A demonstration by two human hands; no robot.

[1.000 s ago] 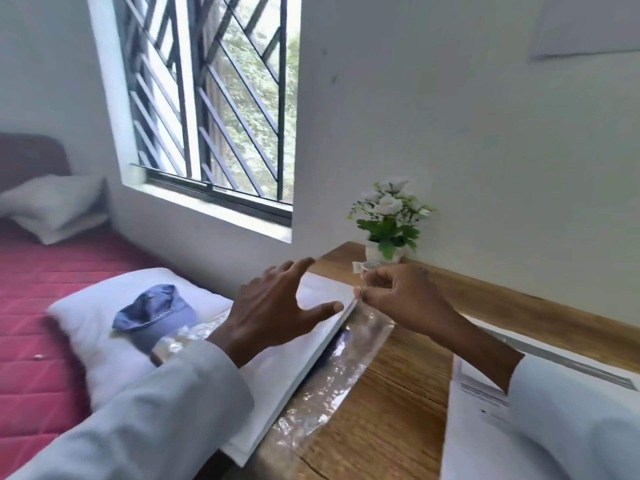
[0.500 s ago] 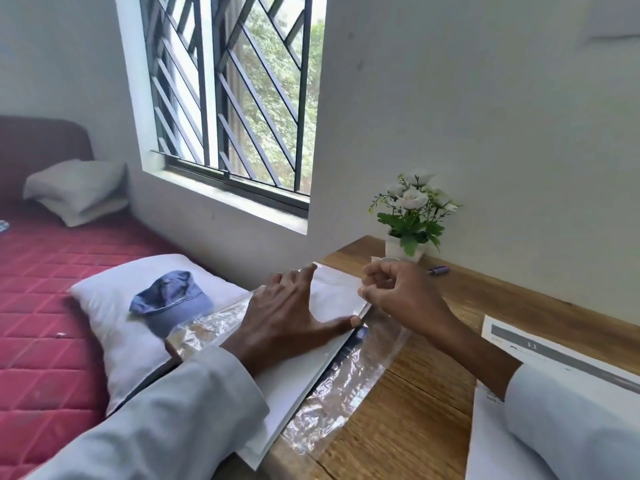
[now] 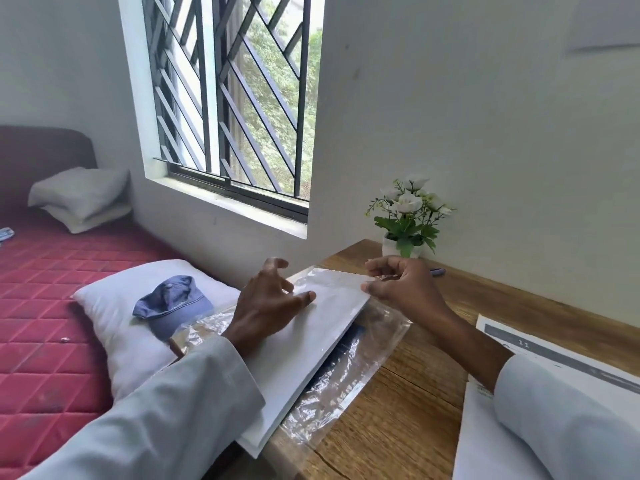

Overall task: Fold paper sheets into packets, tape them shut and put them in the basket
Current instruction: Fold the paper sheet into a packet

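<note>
Mid-frame: left hand point(image 3: 268, 303) spread flat on light, floppy paper point(image 3: 304, 344); right hand point(image 3: 401, 289) pinching its corner, the best hold.

1. The printed sheet point(image 3: 540, 344) runs off the right edge, and a sleeve point(image 3: 568, 420) covers part of it.
2. The dark thing point(image 3: 341, 348) under the white paper stack point(image 3: 311, 344) is mostly hidden.
3. The pen point(image 3: 437, 271) peeks out behind the right hand point(image 3: 405, 289).
</note>
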